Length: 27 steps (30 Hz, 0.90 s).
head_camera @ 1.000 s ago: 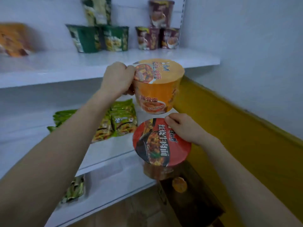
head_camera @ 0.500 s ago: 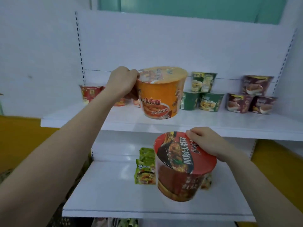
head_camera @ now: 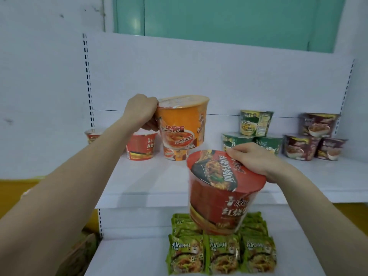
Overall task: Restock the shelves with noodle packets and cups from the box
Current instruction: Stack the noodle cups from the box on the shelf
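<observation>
Presently: left hand (head_camera: pixel 142 112) curled round rim of orange cup (head_camera: pixel 184 128). Cup upright over upper shelf (head_camera: pixel 151 182), directly above second orange cup (head_camera: pixel 175 155); contact unclear. Right hand (head_camera: pixel 253 162) grips lid edge of red cup (head_camera: pixel 221 198), which hangs tilted below grip, over green packets (head_camera: pixel 221 253). Risks: rim-only holds may slip; off-centre stacking could topple. Legible: "排骨面" on orange cup, "红烧" on red cup; packet text blurred.

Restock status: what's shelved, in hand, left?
Shelved: green cups, maroon cups on the upper shelf, green packets on the lower shelf. In hand: left hand grips an orange cup, right hand a red cup. Left: placing both; box not in view.
</observation>
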Tool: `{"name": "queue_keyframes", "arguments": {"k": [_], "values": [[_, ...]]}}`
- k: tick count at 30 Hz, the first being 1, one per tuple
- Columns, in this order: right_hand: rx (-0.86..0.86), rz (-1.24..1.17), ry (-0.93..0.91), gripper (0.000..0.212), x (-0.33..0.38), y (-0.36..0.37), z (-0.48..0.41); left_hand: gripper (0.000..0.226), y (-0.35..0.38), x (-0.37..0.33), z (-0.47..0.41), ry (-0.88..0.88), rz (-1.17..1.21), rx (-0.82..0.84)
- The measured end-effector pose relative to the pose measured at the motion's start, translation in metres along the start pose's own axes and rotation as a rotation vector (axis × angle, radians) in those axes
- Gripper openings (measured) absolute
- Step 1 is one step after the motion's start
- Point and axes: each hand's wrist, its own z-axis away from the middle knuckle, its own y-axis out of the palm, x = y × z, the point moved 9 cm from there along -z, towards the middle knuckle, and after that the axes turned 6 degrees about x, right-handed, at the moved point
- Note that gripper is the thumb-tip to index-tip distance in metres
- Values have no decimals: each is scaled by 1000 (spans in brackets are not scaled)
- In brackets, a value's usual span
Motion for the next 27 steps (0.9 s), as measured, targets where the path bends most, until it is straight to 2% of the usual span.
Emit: {"name": "queue_keyframes", "arguments": {"k": [3, 6, 10, 17, 19, 27], "values": [[8, -8, 4, 34, -4, -12, -23, 36, 8, 4, -19, -5, -1, -10], [10, -27, -9, 29, -1, -19, -54, 35, -9, 7, -32, -18, -15, -88], [38, 22, -58, 30, 20, -8, -110, 32, -64, 17, -36, -56, -65, -236], [53, -116, -85, 18, 80, 22, -211, 30, -162, 81, 2, -211, -147, -435], [22, -160, -110, 20, 106, 30, -235, 31, -183, 100, 10, -244, -156, -480], [-83, -205, -79, 20, 154, 55, -312, 34, -207, 135, -15, -252, -198, -447]]}}
